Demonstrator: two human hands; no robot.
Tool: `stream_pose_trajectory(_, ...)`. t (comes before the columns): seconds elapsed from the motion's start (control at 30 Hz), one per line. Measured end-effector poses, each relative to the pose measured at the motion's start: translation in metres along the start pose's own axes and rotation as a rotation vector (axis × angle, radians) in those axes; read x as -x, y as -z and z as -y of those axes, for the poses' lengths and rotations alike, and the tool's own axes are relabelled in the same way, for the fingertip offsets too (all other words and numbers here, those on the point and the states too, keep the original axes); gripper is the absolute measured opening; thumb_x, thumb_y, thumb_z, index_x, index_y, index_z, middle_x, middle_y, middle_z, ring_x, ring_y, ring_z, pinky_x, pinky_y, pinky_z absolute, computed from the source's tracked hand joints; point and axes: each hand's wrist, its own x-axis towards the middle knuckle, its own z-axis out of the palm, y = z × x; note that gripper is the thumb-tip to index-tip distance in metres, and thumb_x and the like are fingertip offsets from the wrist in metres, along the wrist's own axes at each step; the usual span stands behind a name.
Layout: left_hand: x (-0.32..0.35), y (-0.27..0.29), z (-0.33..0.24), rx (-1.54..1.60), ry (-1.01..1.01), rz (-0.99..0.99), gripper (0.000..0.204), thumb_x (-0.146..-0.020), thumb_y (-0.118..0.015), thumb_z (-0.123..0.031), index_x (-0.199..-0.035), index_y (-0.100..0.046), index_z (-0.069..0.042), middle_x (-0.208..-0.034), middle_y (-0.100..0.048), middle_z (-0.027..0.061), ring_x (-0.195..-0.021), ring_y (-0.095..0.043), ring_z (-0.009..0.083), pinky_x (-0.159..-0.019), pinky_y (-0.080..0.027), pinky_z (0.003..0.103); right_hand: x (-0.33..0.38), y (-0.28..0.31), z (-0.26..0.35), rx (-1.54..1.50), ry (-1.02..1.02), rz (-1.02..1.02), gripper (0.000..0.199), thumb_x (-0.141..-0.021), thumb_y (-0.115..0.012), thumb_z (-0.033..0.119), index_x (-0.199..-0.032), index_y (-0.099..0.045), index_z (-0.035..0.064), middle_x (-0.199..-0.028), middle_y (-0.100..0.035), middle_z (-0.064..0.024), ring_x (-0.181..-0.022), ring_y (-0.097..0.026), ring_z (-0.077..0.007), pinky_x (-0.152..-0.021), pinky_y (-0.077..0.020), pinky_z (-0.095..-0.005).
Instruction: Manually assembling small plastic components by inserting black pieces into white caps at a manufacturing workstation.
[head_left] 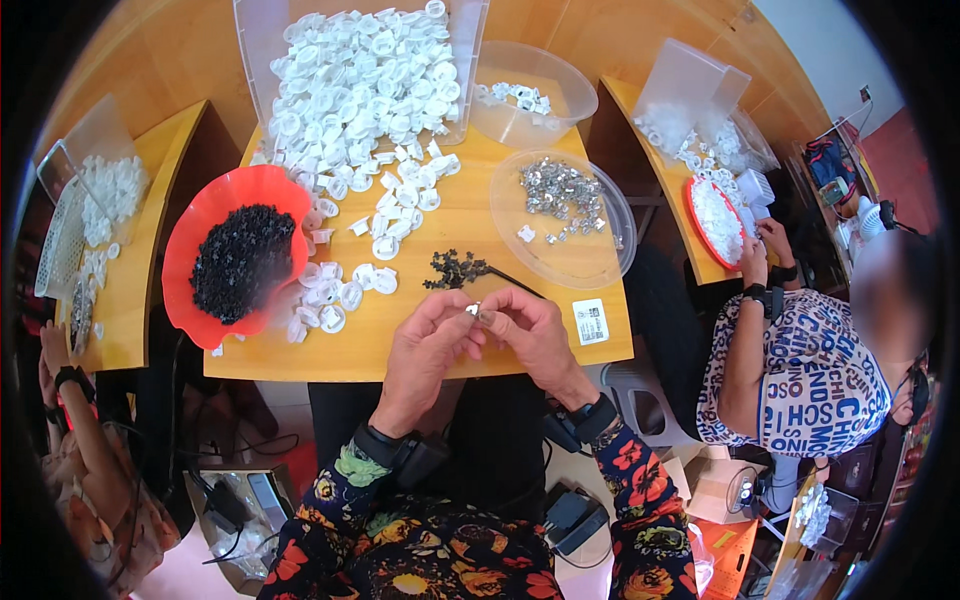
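Floral sleeves (648,490) lead to the left hand (425,343) and right hand (537,335), their fingertips pinching a small silvery piece (473,309), apparently metal though mostly covered, over the yellow tabletop (320,365) beside loose black parts (456,270).

At frame centre, both hands' fingers (515,303) are pinching a small silvery piece (473,309); a scalloped red plastic bowl (188,222) is sitting centre-left.

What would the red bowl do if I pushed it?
The red bowl would probably slide, as the table looks smooth. Its black pieces might shift, being small and loosely heaped. It could tip leftward: one side seems to overhang the table's edge.
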Motion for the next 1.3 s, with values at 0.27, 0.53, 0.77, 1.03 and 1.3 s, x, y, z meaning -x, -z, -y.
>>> stream_pose_trajectory(0.27,-0.001,-0.001,0.003,-0.193,-0.056,-0.035,0.011,-0.093,-0.053,-0.007,-0.100,-0.058,0.000,-0.081,-0.059,0.0032,-0.072,-0.057,0.0096,-0.066,-0.047,0.022,0.004,0.001,-0.008,-0.014,-0.021,-0.047,0.014,-0.092,-0.060,0.014,-0.096,-0.060,0.0004,-0.080,-0.059,0.0018,-0.066,-0.050,-0.0030,-0.059,-0.0402,-0.0175)
stream_pose_trajectory(0.53,-0.004,-0.001,0.002,-0.266,-0.055,0.010,0.013,-0.093,-0.053,-0.008,-0.100,-0.059,0.002,-0.081,-0.060,0.0039,-0.070,-0.056,0.0089,-0.064,-0.047,0.022,0.005,0.002,-0.011,-0.079,-0.017,-0.081,0.014,-0.092,-0.060,0.014,-0.093,-0.060,-0.0002,-0.079,-0.060,0.0004,-0.066,-0.051,-0.0044,-0.061,-0.0416,-0.0183)
stream_pose_trajectory(0.77,-0.005,-0.002,0.002,-0.277,-0.059,-0.009,0.013,-0.094,-0.051,-0.008,-0.097,-0.060,0.002,-0.081,-0.060,0.0044,-0.069,-0.056,0.0092,-0.065,-0.047,0.022,0.004,0.003,-0.015,-0.123,-0.012,-0.059,0.013,-0.093,-0.058,0.012,-0.094,-0.060,-0.0005,-0.082,-0.061,0.0004,-0.068,-0.053,-0.0043,-0.061,-0.0433,-0.0186)
stream_pose_trajectory(1.03,-0.005,-0.002,0.004,-0.188,-0.033,-0.014,0.013,-0.094,-0.050,-0.009,-0.096,-0.059,0.001,-0.083,-0.062,0.0053,-0.070,-0.057,0.0099,-0.064,-0.047,0.023,0.006,0.005,-0.019,-0.108,0.057,-0.039,0.010,-0.092,-0.059,0.010,-0.094,-0.061,-0.0002,-0.082,-0.060,0.0000,-0.068,-0.052,-0.0051,-0.063,-0.0436,-0.0187)
stream_pose_trajectory(1.3,-0.004,-0.012,-0.003,-0.251,-0.020,0.002,0.016,-0.095,-0.049,-0.009,-0.102,-0.058,0.002,-0.085,-0.062,0.0052,-0.073,-0.057,0.0089,-0.065,-0.046,0.022,0.006,0.006,-0.015,-0.123,0.025,-0.057,0.011,-0.092,-0.059,0.011,-0.093,-0.061,-0.0006,-0.080,-0.060,0.0005,-0.068,-0.052,-0.0047,-0.062,-0.0430,-0.0187)
